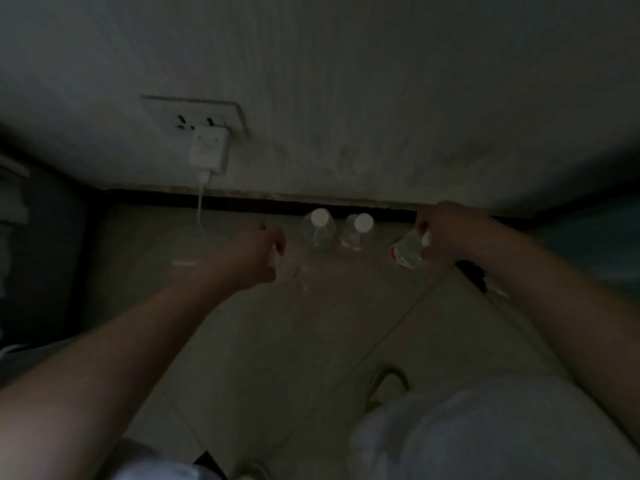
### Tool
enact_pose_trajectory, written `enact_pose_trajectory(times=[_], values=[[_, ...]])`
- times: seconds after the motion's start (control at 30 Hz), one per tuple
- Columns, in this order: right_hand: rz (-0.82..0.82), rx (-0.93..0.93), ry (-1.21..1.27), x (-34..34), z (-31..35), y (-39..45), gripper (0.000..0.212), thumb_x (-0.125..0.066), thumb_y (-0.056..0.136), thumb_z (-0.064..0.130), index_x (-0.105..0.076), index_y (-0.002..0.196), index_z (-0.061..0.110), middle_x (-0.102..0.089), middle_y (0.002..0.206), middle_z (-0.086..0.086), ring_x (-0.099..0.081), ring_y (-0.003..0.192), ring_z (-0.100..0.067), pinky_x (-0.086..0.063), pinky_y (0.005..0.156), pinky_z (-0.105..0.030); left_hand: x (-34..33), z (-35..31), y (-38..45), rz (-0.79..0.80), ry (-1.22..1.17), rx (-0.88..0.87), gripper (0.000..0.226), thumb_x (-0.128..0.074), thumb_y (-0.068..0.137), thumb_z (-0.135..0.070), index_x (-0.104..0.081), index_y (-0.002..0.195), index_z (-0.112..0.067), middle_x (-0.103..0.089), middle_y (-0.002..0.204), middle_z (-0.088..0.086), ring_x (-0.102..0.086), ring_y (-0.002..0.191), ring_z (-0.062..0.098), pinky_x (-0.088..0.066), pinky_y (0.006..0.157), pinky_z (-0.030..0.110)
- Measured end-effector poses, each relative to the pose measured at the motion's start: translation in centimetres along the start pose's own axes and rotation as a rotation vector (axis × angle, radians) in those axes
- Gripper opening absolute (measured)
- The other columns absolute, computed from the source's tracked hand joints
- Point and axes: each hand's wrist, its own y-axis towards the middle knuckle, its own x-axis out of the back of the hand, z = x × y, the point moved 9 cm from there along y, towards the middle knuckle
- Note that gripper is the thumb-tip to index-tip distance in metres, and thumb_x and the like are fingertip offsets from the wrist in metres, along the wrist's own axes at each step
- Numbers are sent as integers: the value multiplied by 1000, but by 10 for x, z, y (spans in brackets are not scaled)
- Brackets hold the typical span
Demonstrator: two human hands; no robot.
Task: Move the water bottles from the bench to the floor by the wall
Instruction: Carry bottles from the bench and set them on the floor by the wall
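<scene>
Hands out over the floor (311,341) near the wall (346,81), each gripping a water bottle. Right hand (446,233) curled round the neck end of a clear bottle with a red label (405,252), bottle tilted and apparently off the floor. Left hand (258,252) closed on something pale and see-through (277,261), likely a second bottle, though too dim and blurred to be sure of its angle or whether it touches down.

Two more bottles already upright by the skirting: one (319,226) left of the other (358,230), white caps up, just beside each other.

To do this step well:
- Bring each bottle vertical before lowering; the right one looks well off plumb.
- Set down at either end of the standing pair, right-hand bottle to the right, left-hand bottle to the left, near but not touching.
- Keep the left bottle off the white charger cable (201,206) hanging from the wall socket (194,114).
- Let go only once each base sits flat; light bottles probably tip easily.
</scene>
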Motion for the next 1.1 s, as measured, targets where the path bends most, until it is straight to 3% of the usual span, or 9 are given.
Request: enact_pose_trajectory(times=[0.2, 0.27, 0.33, 0.4, 0.53, 0.67, 0.8, 1.0, 1.1], values=[[-85, 0, -56, -12, 1, 27, 37, -68, 82, 23, -51, 111, 9, -50, 100, -6, -41, 85, -14, -25, 48, -17, 10, 6, 37, -43, 80, -60, 43, -80, 64, -17, -57, 101, -20, -46, 98, 3, -48, 88, 20, -42, 73, 28], [-102, -12, -6, -16, -2, 28, 36, -68, 82, 23, -51, 111, 9, -46, 88, 0, -41, 85, -14, -24, 48, -18, 14, 10, 42, -61, 77, -51, 41, -78, 67, -14, -58, 102, -16, -47, 96, 2, -45, 86, 16, -37, 69, 26], [-160, -14, 59, -12, -6, 25, 34, -68, 81, 22, -51, 108, 9, -47, 91, -4, -43, 84, -16, -27, 50, -21, 19, 12, 44, -91, 60, -45, 41, -78, 68, -14, -59, 104, -14, -48, 99, 3, -43, 86, 15, -36, 70, 26], [-243, -9, 116, -11, -10, 23, 33, -67, 81, 20, -52, 107, 8, -50, 100, -12, -44, 83, -18, -28, 51, -25, 21, 15, 46, -119, 45, -25, 43, -79, 68, -16, -59, 105, -15, -49, 104, 7, -44, 85, 17, -38, 71, 27], [-399, -6, 246, -16, -11, 16, 27, -63, 84, 18, -55, 108, 6, -42, 93, -8, -44, 80, -20, -29, 56, -26, 27, 19, 46, -237, -24, 19, 43, -77, 72, -16, -56, 109, -10, -46, 106, 14, -49, 85, 27, -39, 71, 30], [-468, -29, 326, -24, -21, 15, 24, -63, 83, 15, -57, 106, 8, -48, 100, -15, -48, 84, -25, -28, 63, -25, 29, 16, 51, -334, -49, -6, 41, -74, 73, -15, -58, 109, -3, -48, 107, 21, -54, 91, 35, -41, 72, 32], [-498, -11, 400, -29, -21, 17, 25, -67, 81, 12, -59, 104, 6, -48, 100, -15, -46, 84, -22, -19, 57, -22, 33, 18, 57, -308, -38, 16, 46, -77, 75, -20, -55, 111, -3, -48, 109, 23, -52, 95, 36, -42, 76, 35], [-505, -27, 380, -32, -26, 25, 33, -66, 84, 16, -59, 116, 8, -51, 110, -19, -51, 101, -32, -23, 63, -21, 35, 15, 63, -243, 39, -5, 48, -76, 76, -25, -54, 115, -8, -49, 111, 20, -53, 98, 34, -42, 77, 32], [-514, -10, 330, -27, -25, 25, 42, -65, 87, 26, -55, 126, 13, -50, 115, -17, -52, 102, -30, -33, 70, -25, 38, 13, 65, -231, 64, -38, 51, -77, 74, -31, -54, 115, -12, -50, 110, 16, -54, 99, 33, -43, 78, 33]])
